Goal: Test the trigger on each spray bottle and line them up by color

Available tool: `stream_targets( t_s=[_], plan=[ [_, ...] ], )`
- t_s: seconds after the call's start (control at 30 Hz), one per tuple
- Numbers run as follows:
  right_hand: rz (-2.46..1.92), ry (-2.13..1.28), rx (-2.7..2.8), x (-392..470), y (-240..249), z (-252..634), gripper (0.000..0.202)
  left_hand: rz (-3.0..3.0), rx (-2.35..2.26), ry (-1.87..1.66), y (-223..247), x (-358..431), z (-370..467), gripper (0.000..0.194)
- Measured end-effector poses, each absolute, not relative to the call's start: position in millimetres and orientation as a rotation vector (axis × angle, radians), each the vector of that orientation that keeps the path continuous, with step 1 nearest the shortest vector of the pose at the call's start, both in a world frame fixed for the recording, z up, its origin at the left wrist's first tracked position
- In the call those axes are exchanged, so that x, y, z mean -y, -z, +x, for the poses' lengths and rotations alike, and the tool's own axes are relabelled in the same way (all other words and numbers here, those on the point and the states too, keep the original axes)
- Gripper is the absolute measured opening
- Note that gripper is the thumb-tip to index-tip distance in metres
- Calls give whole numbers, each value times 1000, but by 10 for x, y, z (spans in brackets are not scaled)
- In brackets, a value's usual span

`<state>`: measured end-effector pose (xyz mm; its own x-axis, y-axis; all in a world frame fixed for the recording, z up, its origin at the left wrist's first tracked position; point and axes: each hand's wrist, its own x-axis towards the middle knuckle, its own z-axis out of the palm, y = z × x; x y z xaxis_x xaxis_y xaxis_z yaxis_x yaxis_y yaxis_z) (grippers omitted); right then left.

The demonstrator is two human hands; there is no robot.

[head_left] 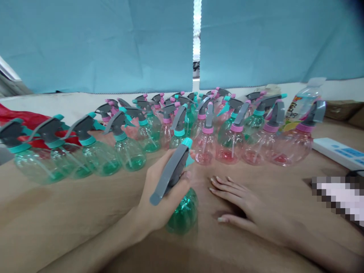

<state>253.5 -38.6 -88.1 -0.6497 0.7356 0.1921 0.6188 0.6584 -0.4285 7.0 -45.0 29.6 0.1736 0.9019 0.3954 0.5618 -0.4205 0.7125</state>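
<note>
Left hand: we clasp the round, green plastic spray bottle at its neck, toward the tabletop's near edge.
Right hand: empty, spread flat.
Handling: we best steady the neck, trigger unsqueezed.

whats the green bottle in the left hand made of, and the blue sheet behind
The green bottle looks like glossy tinted plastic: see-through with bright highlights, though glass isn't excluded. Its trigger head seems smooth grey plastic with a soft sheen. The blue sheet is matte and creased, probably fabric, possibly plastic.
</note>
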Motion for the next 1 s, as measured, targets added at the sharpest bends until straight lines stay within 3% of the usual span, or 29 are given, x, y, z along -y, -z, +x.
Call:
stream_targets(
  t_s=[0.63,0.8,1.0],
  plan=[
    [-1049,-451,2512,398,867,2538,65,2037,-1349,-1140,-289,451,71,5],
    [-1062,-456,2500,402,860,2532,63,2040,-1347,-1152,-298,468,78,20],
    [-1056,-461,2482,407,861,2534,64,2012,-1367,-1113,-287,451,77,3]
  ],
)
